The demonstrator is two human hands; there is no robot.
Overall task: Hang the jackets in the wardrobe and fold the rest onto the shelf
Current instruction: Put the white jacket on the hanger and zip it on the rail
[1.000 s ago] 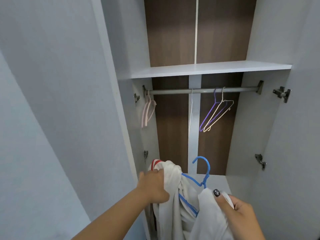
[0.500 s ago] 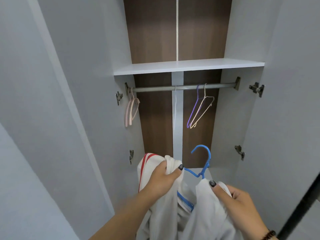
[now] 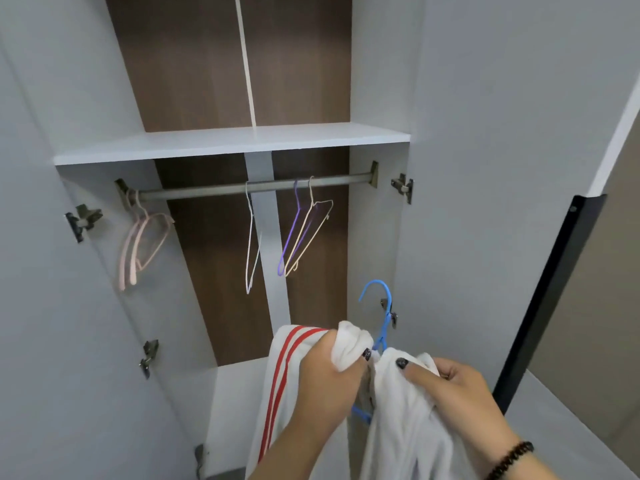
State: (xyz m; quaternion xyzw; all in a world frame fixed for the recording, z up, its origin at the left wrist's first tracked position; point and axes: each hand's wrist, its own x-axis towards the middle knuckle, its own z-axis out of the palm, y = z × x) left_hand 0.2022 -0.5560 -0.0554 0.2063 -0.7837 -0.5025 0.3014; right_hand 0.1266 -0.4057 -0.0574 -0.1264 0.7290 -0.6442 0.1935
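In the head view, both hands hold a white jacket point(image 3: 408, 410) with red stripes at the near bottom, in front of the open wardrobe point(image 3: 381, 81). The left hand point(image 3: 325, 379) grips a bunched shoulder; the right hand point(image 3: 457, 386) pinches the other side. A blue hanger point(image 3: 381, 306) pokes up between them, its hook free. Farther up, the rail point(image 3: 242, 188) under the shelf point(image 3: 225, 142) carries pink hangers point(image 3: 138, 244) at left, a white hanger point(image 3: 251, 244) in the middle, and purple and cream hangers point(image 3: 304, 233) right of it.

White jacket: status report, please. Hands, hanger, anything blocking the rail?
Left hand and right hand both grip white jacket. Blue hanger inside it, below rail. Bare hangers on rail, gaps between.
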